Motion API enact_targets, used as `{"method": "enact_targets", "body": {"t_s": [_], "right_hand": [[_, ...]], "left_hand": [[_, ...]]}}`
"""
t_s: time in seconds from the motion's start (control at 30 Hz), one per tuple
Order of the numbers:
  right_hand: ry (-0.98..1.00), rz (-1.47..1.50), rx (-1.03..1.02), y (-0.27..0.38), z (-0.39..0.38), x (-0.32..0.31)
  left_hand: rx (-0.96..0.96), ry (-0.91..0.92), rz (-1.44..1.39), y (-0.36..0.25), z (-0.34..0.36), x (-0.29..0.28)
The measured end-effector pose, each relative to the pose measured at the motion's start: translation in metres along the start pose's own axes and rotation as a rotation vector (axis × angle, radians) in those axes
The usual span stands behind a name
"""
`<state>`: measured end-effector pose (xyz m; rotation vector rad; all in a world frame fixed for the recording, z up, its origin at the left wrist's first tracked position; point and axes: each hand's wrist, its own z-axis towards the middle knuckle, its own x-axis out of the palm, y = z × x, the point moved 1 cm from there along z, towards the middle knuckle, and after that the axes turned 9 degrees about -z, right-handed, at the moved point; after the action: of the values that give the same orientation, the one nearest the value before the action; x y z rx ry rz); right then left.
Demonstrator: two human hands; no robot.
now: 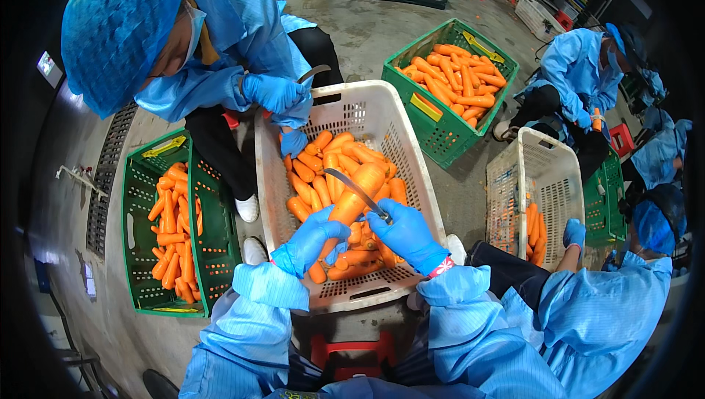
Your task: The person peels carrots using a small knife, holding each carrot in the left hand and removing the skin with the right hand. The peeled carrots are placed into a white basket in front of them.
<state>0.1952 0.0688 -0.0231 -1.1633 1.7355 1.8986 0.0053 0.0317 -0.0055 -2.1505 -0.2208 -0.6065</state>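
In a blue glove, my left hand [311, 241] is closed round the lower end of a large carrot [358, 192], which points up and away from me. My right hand [408, 235], gloved too, grips a knife [355, 187] by its handle. The curved blade crosses in front of the carrot's upper part; whether it touches the skin I cannot tell. Both hands are over a white slatted crate [413, 142] with many loose carrots [323, 166] in it. Across the crate, a co-worker's gloved hand [273, 91] holds another curved knife [314, 73], and their other glove reaches down to the carrots.
Green crates of carrots stand at the left [213, 252] and beyond the white crate on the right [440, 138]. Another white crate [502, 190] is at the right, beside a seated co-worker's blue sleeve [602, 318]. A red stool [355, 351] lies below me. More co-workers sit farther right.
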Motion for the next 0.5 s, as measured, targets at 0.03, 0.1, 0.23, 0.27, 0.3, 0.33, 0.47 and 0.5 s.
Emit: {"method": "enact_targets", "body": {"t_s": [0.03, 0.1, 0.23, 0.27, 0.3, 0.33, 0.47, 0.5], "right_hand": [[0.05, 0.02, 0.029, 0.001, 0.0, -0.001], [0.151, 0.059, 0.086, 0.004, 0.0, -0.007], [0.265, 0.139, 0.089, -0.008, 0.002, -0.004], [0.295, 0.14, 0.079, -0.01, 0.002, -0.004], [0.324, 0.141, 0.068, -0.012, 0.002, -0.003], [0.337, 0.159, 0.076, -0.013, 0.002, -0.001], [0.409, 0.263, 0.189, -0.004, 0.001, 0.0], [0.431, 0.296, 0.238, 0.001, 0.001, -0.003]], "left_hand": [[0.003, 0.002, 0.001, 0.0, 0.0, -0.001], [-0.001, 0.011, 0.012, -0.001, -0.002, -0.002], [-0.014, 0.054, 0.057, -0.002, -0.002, -0.005], [-0.012, 0.067, 0.066, -0.002, -0.001, -0.006], [-0.021, 0.072, 0.094, -0.002, -0.002, -0.007], [-0.032, 0.079, 0.122, -0.004, -0.002, -0.008], [-0.03, 0.045, 0.089, 0.0, -0.001, -0.004], [-0.048, 0.056, 0.098, -0.001, -0.002, -0.005]]}}
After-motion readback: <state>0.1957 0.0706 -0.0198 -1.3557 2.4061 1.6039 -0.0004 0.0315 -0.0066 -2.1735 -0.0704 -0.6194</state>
